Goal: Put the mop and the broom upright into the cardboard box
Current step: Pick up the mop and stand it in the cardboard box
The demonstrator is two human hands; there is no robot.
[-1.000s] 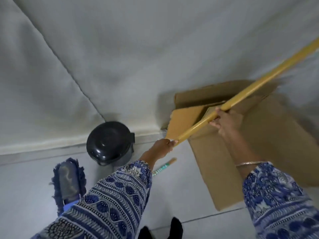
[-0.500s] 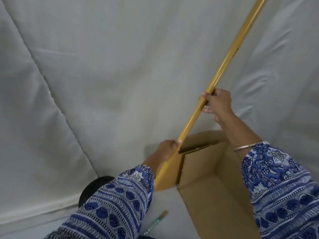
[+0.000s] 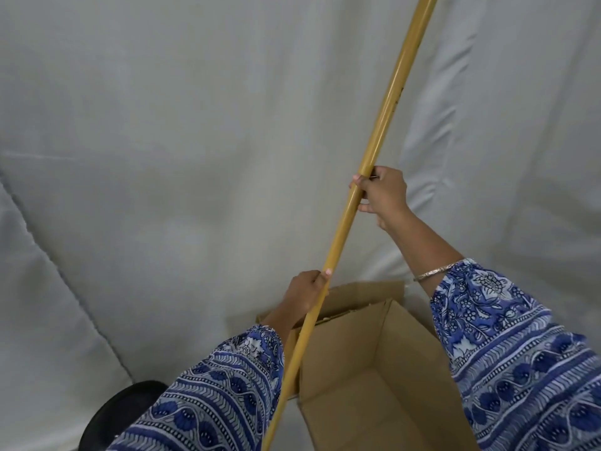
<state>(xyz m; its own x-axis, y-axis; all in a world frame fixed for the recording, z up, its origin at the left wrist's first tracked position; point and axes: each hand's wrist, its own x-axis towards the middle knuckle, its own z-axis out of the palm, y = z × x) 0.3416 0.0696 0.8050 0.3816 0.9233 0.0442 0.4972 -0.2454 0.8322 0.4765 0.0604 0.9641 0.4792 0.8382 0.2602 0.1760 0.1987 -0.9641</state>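
My right hand (image 3: pixel 382 193) and my left hand (image 3: pixel 305 289) both grip the yellow pole (image 3: pixel 383 122), which leans toward one o'clock, beside the open cardboard box (image 3: pixel 374 353) at five o'clock.

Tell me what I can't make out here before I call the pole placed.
Head view only:
- Pole: both ends cut off by the frame's top and bottom edges, so its head, mop or broom, is unseen.
- Box: its floor is cut off by the bottom edge; the right sleeve hides the right wall.
- Black bin: mostly behind the left sleeve.
- The second tool is out of frame.
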